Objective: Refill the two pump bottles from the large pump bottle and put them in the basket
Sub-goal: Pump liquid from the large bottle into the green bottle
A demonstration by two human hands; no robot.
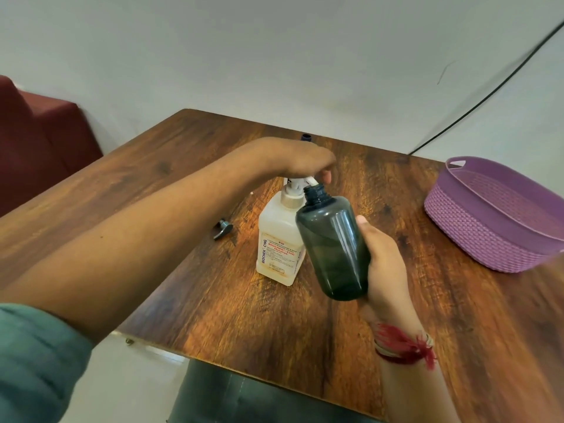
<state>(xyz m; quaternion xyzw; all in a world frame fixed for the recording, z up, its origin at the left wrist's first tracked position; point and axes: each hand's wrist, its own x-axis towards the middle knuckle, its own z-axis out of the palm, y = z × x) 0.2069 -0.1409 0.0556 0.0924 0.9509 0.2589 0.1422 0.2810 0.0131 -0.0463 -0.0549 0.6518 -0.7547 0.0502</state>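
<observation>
Our right hand [384,270] wraps the uncapped grey bottle [332,248], tilted, its neck meeting the spout of the large pump bottle [279,248] mid-table. Our left hand [302,160] curls over the pump head. The basket [488,239] sits by the table's right edge.

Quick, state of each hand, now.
Left hand: rests on the pump head of the large pump bottle; grip cannot be told.
Right hand: grips the dark uncapped bottle.
</observation>
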